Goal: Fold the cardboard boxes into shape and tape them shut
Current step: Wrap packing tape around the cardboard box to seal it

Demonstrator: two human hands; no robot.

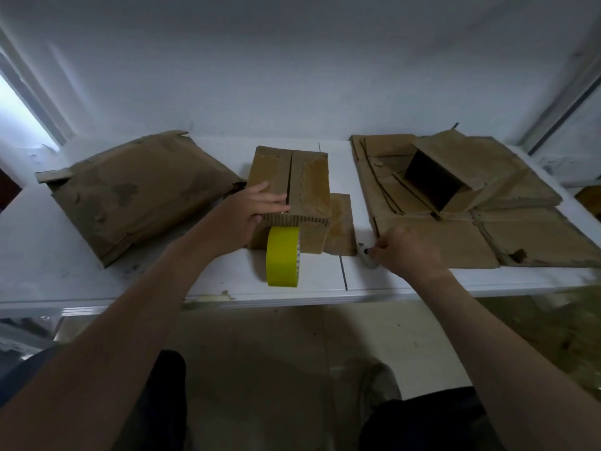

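A person's left hand (250,206) lies flat on the top flaps of the folded box (305,183), fingers straight and reaching the middle seam, thumb down the near face. The right hand (403,252), to the right of the box, pinches a small grey tool (366,255) lying on the white surface (162,281); what kind of tool it is cannot be made out.

No yellow tape shows across the seam, so the flaps could spring apart if the pressing hand lifts before a strip goes on. The yellow tape roll (282,257) stands on edge against the near face of the box and may roll toward the surface's near edge if the box is nudged. A side flap (341,222) juts out flat on the right of the box and could catch a strip of tape.

Left of the box lies a worn pile of flat cardboard (130,193), its corner touching the box. Right of the box, flattened cartons (471,242) spread wide with an open cardboard sleeve (435,180) on top, crowding the right hand's working room.
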